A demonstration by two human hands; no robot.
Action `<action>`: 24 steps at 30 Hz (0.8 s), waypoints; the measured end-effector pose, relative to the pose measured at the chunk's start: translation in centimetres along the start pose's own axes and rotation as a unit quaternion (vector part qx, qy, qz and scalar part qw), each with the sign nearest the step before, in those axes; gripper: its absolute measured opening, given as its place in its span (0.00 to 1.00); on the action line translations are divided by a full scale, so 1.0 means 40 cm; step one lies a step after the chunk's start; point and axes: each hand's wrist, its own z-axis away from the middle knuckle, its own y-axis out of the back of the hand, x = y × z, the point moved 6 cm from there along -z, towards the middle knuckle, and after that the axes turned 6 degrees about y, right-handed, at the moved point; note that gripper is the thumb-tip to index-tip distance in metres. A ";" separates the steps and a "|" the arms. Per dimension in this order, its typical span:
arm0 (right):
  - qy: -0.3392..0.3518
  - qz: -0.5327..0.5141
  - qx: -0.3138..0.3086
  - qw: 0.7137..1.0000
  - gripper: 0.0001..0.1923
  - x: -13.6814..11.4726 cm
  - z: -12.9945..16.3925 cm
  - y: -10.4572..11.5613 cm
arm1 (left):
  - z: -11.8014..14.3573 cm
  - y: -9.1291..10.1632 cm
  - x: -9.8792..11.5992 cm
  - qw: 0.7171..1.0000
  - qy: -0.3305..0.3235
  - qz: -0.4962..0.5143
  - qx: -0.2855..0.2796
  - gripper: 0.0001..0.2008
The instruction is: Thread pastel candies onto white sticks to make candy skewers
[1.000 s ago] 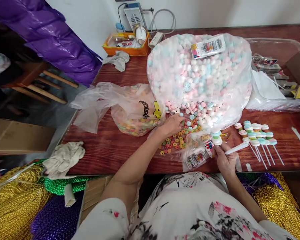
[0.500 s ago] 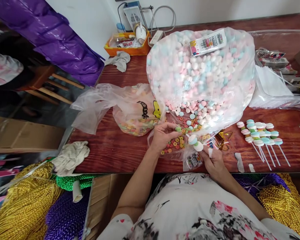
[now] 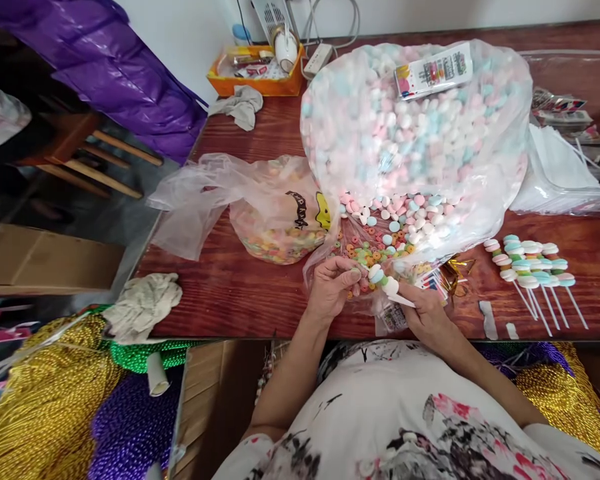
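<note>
Head view, candy stick (image 3: 383,281) aslant, tip leftward

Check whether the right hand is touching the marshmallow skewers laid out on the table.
Apart. The head view shows tabletop plainly between the right hand and the marshmallow skewers.

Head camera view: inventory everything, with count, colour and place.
Large bag: 1, translucent, table back
Smaller bag: 1, translucent, centre-left
Loose pieces: many, multicoloured, before bags
Loaded sticks: several, pastel, table right
Table: 1, red-brown, centre
Tray: 1, orange, back left
Cloths: 2, pale, table left
Box: 1, clear, back right
Packaging: 1, purple, upper left
Beads: many, gold, green, purple, below
Cardboard: several, brown, left, below
Held stick: 1, pastel, between hands
Left hand: 1, bare, at stick tip
Right hand: 1, bare, gripping stick
</note>
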 end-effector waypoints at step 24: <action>-0.020 0.013 0.110 0.994 0.13 0.023 0.036 0.081 | -0.232 -0.004 0.058 0.627 -0.123 -0.767 -0.054 0.12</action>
